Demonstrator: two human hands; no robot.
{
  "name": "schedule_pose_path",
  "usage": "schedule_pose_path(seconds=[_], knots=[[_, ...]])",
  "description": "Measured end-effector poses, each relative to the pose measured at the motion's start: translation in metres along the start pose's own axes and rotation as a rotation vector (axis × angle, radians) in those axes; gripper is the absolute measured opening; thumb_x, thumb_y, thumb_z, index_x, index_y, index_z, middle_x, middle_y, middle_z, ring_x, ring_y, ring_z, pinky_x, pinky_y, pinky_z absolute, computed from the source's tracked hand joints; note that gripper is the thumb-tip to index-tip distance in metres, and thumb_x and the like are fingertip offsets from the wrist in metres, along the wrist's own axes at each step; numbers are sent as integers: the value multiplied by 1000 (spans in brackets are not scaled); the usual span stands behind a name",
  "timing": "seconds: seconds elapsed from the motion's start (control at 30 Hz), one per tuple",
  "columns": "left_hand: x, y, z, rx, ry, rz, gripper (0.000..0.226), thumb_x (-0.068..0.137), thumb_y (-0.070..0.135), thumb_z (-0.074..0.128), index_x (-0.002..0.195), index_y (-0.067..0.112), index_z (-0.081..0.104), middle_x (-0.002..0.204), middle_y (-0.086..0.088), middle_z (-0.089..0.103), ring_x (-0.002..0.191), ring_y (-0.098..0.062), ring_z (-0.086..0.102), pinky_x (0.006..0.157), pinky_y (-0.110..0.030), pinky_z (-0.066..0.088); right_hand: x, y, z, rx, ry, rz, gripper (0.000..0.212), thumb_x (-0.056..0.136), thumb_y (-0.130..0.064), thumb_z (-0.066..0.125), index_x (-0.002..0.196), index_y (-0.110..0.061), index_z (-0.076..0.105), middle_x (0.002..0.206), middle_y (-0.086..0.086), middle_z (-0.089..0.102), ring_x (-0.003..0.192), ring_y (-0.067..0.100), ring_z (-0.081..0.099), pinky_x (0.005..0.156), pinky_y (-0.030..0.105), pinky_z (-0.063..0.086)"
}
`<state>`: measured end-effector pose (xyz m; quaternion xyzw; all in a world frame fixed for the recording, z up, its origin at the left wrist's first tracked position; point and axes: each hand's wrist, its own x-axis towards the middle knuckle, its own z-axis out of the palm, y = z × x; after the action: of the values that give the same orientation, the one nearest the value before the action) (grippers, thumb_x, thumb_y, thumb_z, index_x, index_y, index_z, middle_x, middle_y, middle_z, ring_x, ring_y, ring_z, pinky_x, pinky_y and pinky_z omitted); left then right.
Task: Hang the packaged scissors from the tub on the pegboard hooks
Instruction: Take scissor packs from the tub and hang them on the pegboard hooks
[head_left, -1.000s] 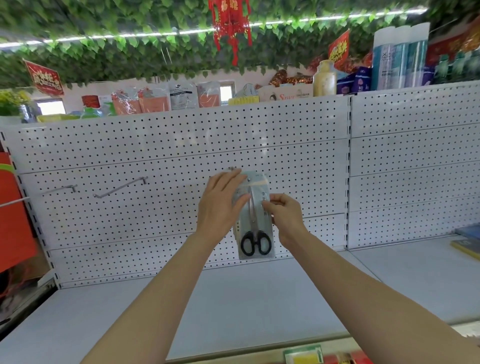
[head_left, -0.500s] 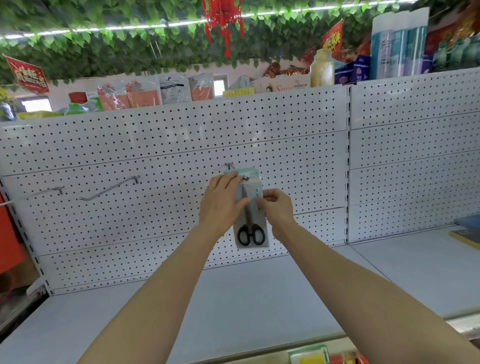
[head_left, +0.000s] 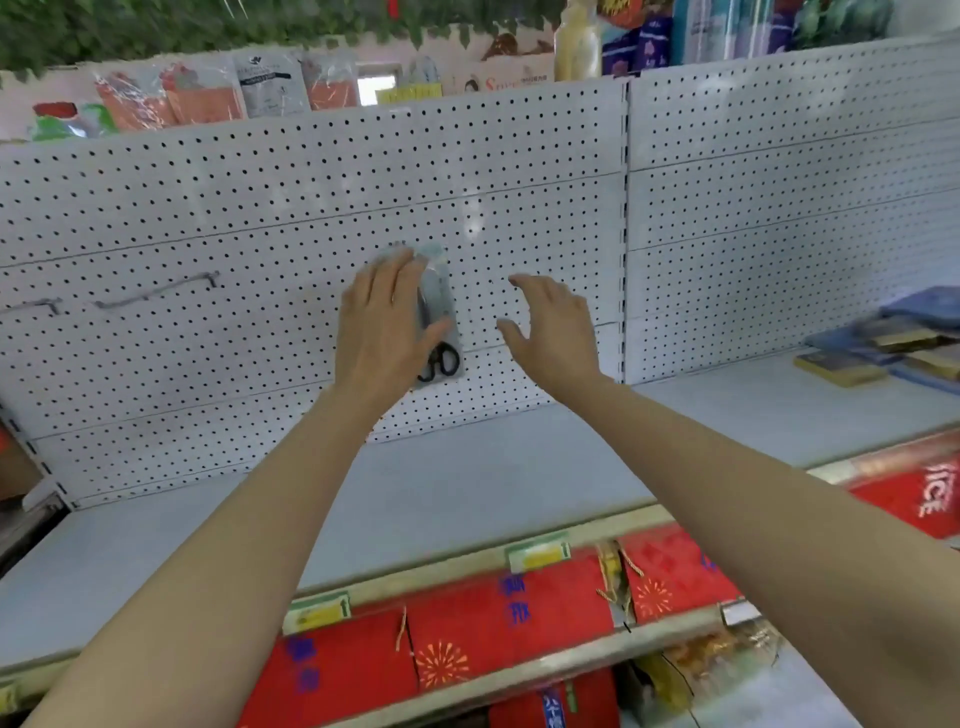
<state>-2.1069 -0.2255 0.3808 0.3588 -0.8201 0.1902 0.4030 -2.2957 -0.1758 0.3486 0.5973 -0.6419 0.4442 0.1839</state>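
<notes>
At the centre of the frame we see the scissors pack (head_left: 439, 312), a flat, clear plastic sleeve on a pale card, lying against the pegboard (head_left: 260, 208), a white metal panel dotted with regular round holes. Its long axis runs nearly vertical, the top leaning slightly left; the black looped handles point down and the blades up. The frame is blurred, so we cannot tell whether its top sits on a hook. Our left hand (head_left: 382, 327) covers the pack's left side, fingers straight and together, pressing flat on it, the thumb across its lower part. Our right hand (head_left: 553, 330) is just right of the pack, apart from it, fingers spread and loosely bent, holding nothing. At the left of the frame two thin wire hooks (head_left: 156, 291) jut from the board, bare. Below runs a smooth grey shelf (head_left: 467, 478), with flat stacked packs (head_left: 893, 348) at far right and red printed packages (head_left: 467, 639) beneath its front edge.
</notes>
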Motion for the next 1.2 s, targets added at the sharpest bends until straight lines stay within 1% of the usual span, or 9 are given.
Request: schedule_pose_path(seconds=[0.23, 0.43, 0.53, 0.7, 0.8, 0.9, 1.03, 1.13, 1.2], knots=[[-72, 121, -1, -57, -118, 150, 65, 90, 44, 57, 143, 9, 42, 149, -9, 41, 136, -31, 36, 110, -44, 29, -106, 42, -96, -188, -27, -111, 47, 89, -29, 56, 132, -10, 53, 128, 9, 59, 118, 30, 54, 99, 39, 34], [-161, 238, 60, -186, -342, 205, 64, 82, 42, 63, 136, 9, 51, 144, -10, 47, 131, -32, 43, 104, -44, 33, -226, 121, -133, -314, -226, 19, 47, 87, -27, 55, 131, -10, 52, 127, 13, 58, 116, 34, 52, 96, 44, 34], [-205, 286, 91, -229, -434, 252, 64, 77, 39, 70, 131, 9, 55, 140, -10, 52, 127, -32, 47, 100, -44, 36, -287, 161, -138, -367, -278, 93, 42, 83, -25, 58, 122, -8, 57, 115, 14, 63, 108, 36, 56, 90, 43, 34], [-285, 341, 158, -267, -599, 344, 56, 73, 32, 74, 120, 5, 60, 127, -11, 59, 115, -33, 53, 92, -43, 40, -389, 218, -133, -429, -416, 255, 39, 79, -20, 63, 115, -4, 61, 103, 17, 65, 97, 38, 59, 85, 44, 40], [-343, 363, 201, -293, -767, 402, 52, 69, 26, 78, 114, 4, 64, 120, -13, 62, 110, -35, 56, 90, -42, 41, -449, 247, -125, -440, -496, 346, 40, 79, -17, 67, 116, -3, 61, 106, 17, 66, 101, 38, 60, 88, 47, 41], [-402, 382, 236, -272, -894, 465, 36, 66, 11, 77, 101, 4, 69, 103, -16, 67, 91, -35, 63, 77, -38, 48, -509, 271, -114, -452, -563, 424, 42, 78, -15, 69, 118, -2, 61, 108, 17, 67, 102, 38, 61, 90, 47, 42], [-472, 413, 271, -225, -1256, 525, 36, 90, 12, 56, 126, 9, 55, 133, -13, 52, 118, -33, 49, 94, -41, 39, -579, 289, -102, -485, -561, 516, 35, 69, -10, 71, 103, -5, 66, 91, 12, 68, 85, 36, 64, 80, 42, 46], [-512, 434, 294, -226, -1366, 525, 33, 92, 12, 54, 125, 11, 53, 129, -8, 53, 121, -29, 49, 96, -41, 41, -619, 298, -94, -492, -590, 583, 37, 66, -8, 74, 102, -4, 66, 91, 12, 69, 85, 36, 65, 80, 45, 51], [-532, 445, 304, -213, -1361, 520, 36, 89, 12, 56, 124, 10, 51, 125, -9, 54, 116, -29, 53, 93, -41, 44, -639, 302, -89, -494, -639, 626, 38, 67, -8, 73, 105, -4, 66, 93, 11, 69, 87, 36, 65, 80, 43, 49]])
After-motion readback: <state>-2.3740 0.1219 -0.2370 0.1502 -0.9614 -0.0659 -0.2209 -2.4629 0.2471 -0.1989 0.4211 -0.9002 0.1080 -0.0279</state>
